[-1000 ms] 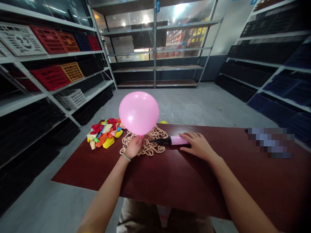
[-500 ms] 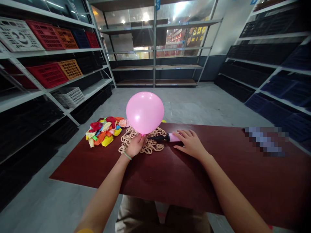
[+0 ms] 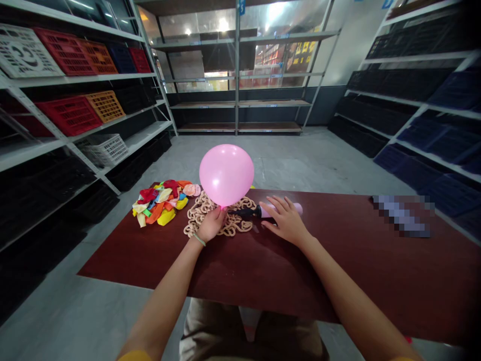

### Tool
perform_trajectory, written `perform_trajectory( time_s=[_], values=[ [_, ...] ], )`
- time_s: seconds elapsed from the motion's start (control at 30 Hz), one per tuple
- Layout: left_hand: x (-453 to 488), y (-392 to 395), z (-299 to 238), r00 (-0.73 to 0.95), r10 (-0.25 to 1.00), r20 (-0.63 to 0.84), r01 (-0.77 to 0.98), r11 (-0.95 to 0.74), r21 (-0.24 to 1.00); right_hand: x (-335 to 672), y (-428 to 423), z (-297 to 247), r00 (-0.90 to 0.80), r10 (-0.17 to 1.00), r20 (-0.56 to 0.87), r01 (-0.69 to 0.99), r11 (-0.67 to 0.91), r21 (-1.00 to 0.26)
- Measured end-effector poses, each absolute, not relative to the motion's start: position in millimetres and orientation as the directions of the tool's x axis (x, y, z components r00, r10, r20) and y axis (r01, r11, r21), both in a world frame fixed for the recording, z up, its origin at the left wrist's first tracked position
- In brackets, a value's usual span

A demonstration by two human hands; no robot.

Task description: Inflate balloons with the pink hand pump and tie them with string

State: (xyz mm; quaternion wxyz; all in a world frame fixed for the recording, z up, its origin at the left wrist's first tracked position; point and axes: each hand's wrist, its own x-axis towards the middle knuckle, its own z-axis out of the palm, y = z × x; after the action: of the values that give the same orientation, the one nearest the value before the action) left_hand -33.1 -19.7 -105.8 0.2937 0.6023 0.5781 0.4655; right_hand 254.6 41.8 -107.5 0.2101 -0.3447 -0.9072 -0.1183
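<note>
Right hand (image 3: 285, 220) shifted left along pink pump (image 3: 293, 208) near tabletop edge (image 3: 338, 192)

- Steel shelving (image 3: 75, 77) at left, with red plastic crates (image 3: 67, 57), an orange crate (image 3: 105, 106), a white crate (image 3: 103, 150)
- Black crates (image 3: 130, 173), lower left
- Blue crates (image 3: 424, 145), right
- Glass wall (image 3: 199, 25), rear
- Dark red tabletop (image 3: 376, 265)
- Pixelated object (image 3: 401, 215) on tabletop, right

left: steel shelving (image 3: 75, 79) with plastic crates (image 3: 69, 116) | floor: grey concrete (image 3: 293, 155) | rear: glass windows (image 3: 195, 25)

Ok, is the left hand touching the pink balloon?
Touching: the head view shows the left hand with its fingers closed on the neck of the pink balloon.
</note>
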Motion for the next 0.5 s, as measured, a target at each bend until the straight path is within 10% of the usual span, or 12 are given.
perform_trajectory(
  time_s=[0.5],
  values=[
    [-47.6,-22.1,-93.3,-0.003,0.999,0.046,0.133,-0.045,0.990,131.7,45.9,8.1,-0.962,0.059,0.265,0.177,0.876,0.448]
  ],
)
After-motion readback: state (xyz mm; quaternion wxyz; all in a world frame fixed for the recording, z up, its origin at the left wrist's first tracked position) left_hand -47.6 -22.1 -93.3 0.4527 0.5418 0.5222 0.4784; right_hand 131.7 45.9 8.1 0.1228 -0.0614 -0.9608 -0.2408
